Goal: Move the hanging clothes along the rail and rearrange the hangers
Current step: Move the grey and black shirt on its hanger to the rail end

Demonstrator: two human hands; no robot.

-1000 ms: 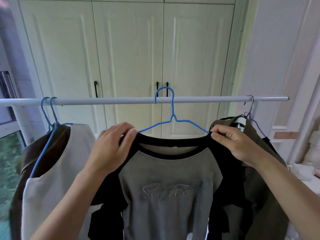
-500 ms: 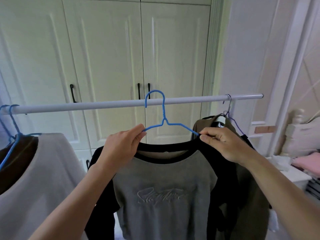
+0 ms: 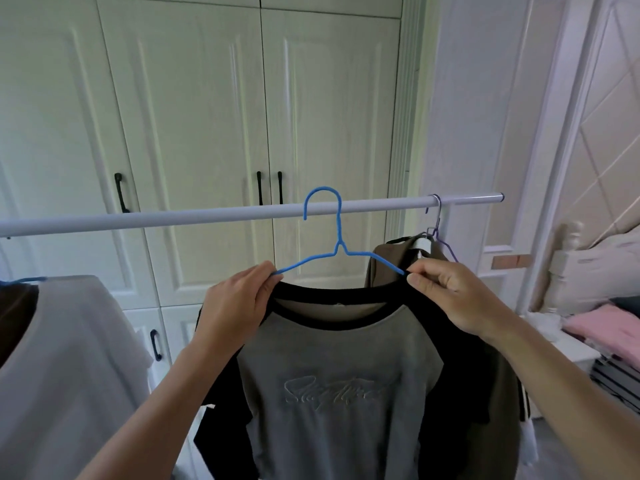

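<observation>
A white rail (image 3: 194, 218) runs across the view. A blue wire hanger (image 3: 337, 244) hooks over it and carries a grey shirt with black sleeves (image 3: 332, 393). My left hand (image 3: 239, 306) pinches the shirt's left shoulder on the hanger arm. My right hand (image 3: 450, 292) pinches the right shoulder at the hanger's other arm. Close behind on the right, an olive-brown garment (image 3: 391, 261) hangs from a purple hanger (image 3: 437, 230) near the rail's end. At the left edge hangs a white garment (image 3: 69, 358) over a brown one.
White wardrobe doors (image 3: 207, 116) with black handles stand behind the rail. The rail ends at the right (image 3: 500, 196) near a white door frame. Folded pink cloth (image 3: 609, 334) lies on a white surface at the right.
The view has swung right, so the left clothes slid toward the frame's edge. The grey shirt on its blue hanger now sits closer to the olive garment. Both hands keep their hold.
</observation>
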